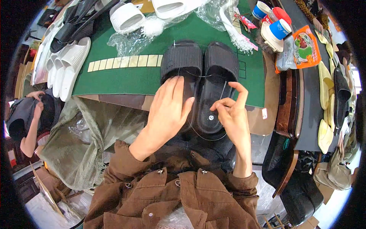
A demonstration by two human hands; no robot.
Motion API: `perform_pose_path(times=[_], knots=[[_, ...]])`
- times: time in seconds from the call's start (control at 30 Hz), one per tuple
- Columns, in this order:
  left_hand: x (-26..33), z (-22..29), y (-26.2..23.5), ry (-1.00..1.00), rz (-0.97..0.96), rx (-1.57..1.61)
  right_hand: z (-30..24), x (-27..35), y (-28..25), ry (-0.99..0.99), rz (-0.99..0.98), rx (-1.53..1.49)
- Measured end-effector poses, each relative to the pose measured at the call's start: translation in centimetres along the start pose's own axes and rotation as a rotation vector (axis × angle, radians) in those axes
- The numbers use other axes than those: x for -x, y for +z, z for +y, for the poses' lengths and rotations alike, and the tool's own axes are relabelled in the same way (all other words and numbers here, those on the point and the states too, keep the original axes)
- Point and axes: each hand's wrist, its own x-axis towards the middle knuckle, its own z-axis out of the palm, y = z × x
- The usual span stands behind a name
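Ribbed black slides (pixel 181 60) overhang the near edge of the green mat (pixel 122 82). Left hand (pixel 167 105) spreads open over one; right hand (pixel 233 114) curls, forefinger near thumb, its hold on a thin strand (pixel 225 89) unclear. Beyond: crinkled clear plastic (pixel 129 44), smooth white slide (pixel 127 17).

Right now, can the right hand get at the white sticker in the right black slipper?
Probably yes: the right hand is close beside the white sticker, which lies uncovered in the right black slipper.

Two black slides (pixel 221 65) lie side by side, straps up.
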Motion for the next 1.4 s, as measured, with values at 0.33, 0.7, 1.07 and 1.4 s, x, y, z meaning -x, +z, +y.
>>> perform_pose_path(times=[0.33,0.7,1.07,1.4], knots=[[-3.3,-1.5,2.4,-0.033,-0.125,-0.033,0.8,-3.8,1.2,-0.202,0.115,0.344],[-9.2,-0.8,-0.5,-0.387,-0.876,0.225,2.2,-7.2,2.3,-0.296,0.075,0.777],[-9.7,-2.1,0.9,-0.248,-0.899,0.229,5.2,-11.0,2.7,-0.571,0.156,0.880],[-7.5,-3.7,1.9,-0.036,-0.522,0.111,4.1,-10.3,2.8,-0.549,-0.043,0.671]])
